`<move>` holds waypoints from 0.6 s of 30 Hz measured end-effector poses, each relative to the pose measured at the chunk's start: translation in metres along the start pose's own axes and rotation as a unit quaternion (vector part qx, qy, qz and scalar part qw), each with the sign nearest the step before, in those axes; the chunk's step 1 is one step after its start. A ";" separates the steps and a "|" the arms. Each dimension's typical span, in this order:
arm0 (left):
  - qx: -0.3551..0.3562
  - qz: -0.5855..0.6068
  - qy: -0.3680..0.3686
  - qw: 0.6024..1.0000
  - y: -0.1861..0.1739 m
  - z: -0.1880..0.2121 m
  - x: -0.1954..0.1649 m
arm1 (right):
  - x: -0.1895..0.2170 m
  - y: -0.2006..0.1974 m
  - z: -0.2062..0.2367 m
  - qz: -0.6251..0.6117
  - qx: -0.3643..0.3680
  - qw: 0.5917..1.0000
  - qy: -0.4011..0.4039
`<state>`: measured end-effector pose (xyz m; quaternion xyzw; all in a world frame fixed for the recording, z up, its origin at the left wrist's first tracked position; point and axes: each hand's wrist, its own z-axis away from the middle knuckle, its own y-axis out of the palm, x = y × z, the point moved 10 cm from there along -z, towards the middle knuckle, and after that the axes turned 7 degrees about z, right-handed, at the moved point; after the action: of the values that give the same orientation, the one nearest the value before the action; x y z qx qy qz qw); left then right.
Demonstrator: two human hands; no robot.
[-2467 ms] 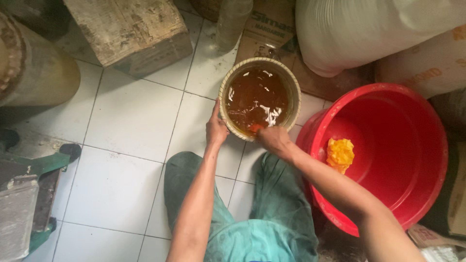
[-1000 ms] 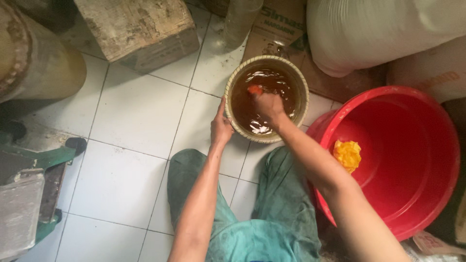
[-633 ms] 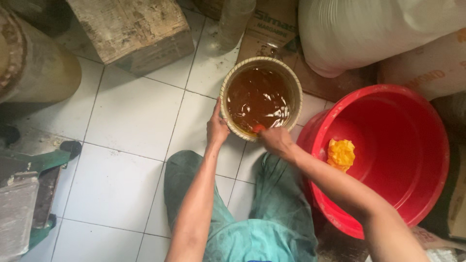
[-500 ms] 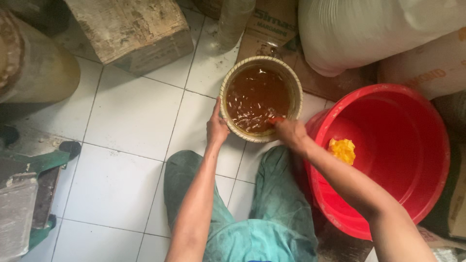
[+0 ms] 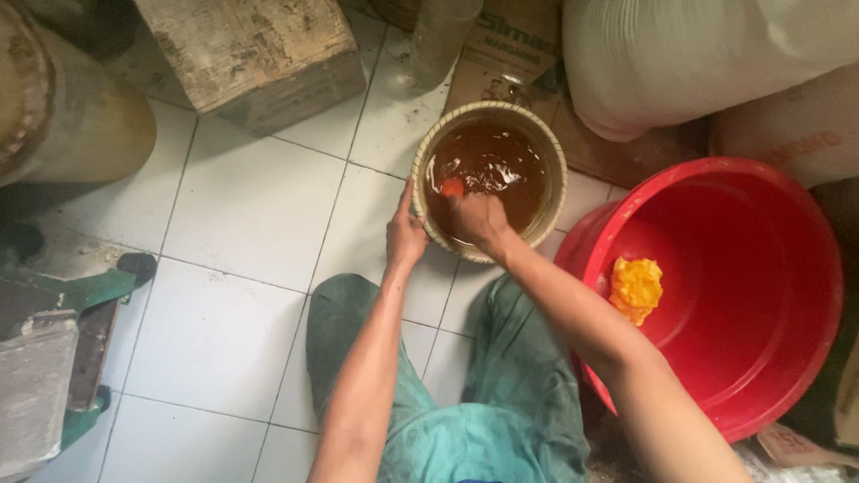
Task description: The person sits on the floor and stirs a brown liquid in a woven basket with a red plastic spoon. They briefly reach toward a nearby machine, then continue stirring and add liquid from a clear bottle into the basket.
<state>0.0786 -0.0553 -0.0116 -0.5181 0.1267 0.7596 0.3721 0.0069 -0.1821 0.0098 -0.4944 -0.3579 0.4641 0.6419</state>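
A round cream bucket [image 5: 555, 143] full of brown liquid stands on the white tiled floor in front of my knees. My left hand [image 5: 404, 234] grips its near-left rim. My right hand [image 5: 479, 219] is dipped into the liquid, fingers closed around a small orange piece [image 5: 452, 187] that shows at the surface. To the right, a big red tub [image 5: 761, 295] holds a lump of yellow-orange pulp [image 5: 636, 288] against its left wall.
A weathered wooden block [image 5: 259, 54] and a dull metal cylinder [image 5: 72, 116] lie at the back left. White sacks [image 5: 698, 54] and cardboard crowd the back right. A green metal stand [image 5: 63, 358] sits at the left edge.
My right hand was at the bucket's near-right rim by the red tub; now it has gone back into the brown liquid. My left hand has stayed on the rim.
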 end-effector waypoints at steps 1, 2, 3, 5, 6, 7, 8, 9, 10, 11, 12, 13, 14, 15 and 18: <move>-0.009 -0.016 0.021 1.000 -0.002 0.000 -0.004 | 0.008 0.006 0.013 -0.015 0.022 1.000 -0.010; -0.002 0.008 -0.006 1.000 0.000 0.000 0.001 | 0.014 0.014 0.026 -0.031 0.044 0.998 -0.020; 0.005 0.032 -0.032 0.999 0.002 0.000 0.006 | 0.015 0.021 0.039 -0.030 0.063 0.997 -0.027; 0.011 0.059 -0.051 0.997 0.005 0.002 0.009 | 0.003 0.035 0.069 -0.031 0.104 0.993 -0.040; 0.010 0.060 -0.045 0.997 0.005 0.002 0.007 | -0.008 0.040 0.081 -0.017 0.115 0.993 -0.037; 0.009 0.063 -0.037 0.997 0.004 0.002 0.005 | -0.021 0.043 0.090 -0.003 0.125 0.991 -0.035; 0.009 0.063 -0.035 0.997 0.005 0.002 0.004 | -0.034 0.046 0.098 0.011 0.136 0.990 -0.034; 0.010 0.062 -0.035 0.997 0.004 0.003 0.004 | -0.049 0.040 0.101 0.036 0.119 0.992 -0.015; 0.010 0.061 -0.035 0.997 0.004 0.003 0.003 | -0.064 0.034 0.103 0.060 0.103 0.993 0.005; 0.012 0.062 -0.034 0.997 0.004 0.004 0.003 | -0.075 0.027 0.099 0.084 0.085 0.992 0.026; 0.014 0.063 -0.033 0.997 0.004 0.004 0.002 | -0.081 0.019 0.091 0.065 0.059 0.996 0.030; 0.016 0.063 -0.033 0.997 0.004 0.005 0.001 | -0.089 0.008 0.083 0.045 0.033 0.998 0.033; 0.015 0.068 -0.034 0.997 0.004 0.005 0.001 | -0.097 -0.003 0.074 0.024 0.007 0.999 0.036; 0.015 0.072 -0.034 0.997 0.004 0.006 0.001 | -0.103 -0.006 0.064 0.028 0.010 0.998 0.060; 0.009 0.066 -0.032 0.997 0.003 0.005 0.002 | -0.100 -0.014 0.020 0.053 -0.002 0.996 0.075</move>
<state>0.0722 -0.0536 -0.0121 -0.4808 0.1557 0.7973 0.3301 -0.0393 -0.2718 0.0281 -0.5475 -0.2833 0.4581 0.6404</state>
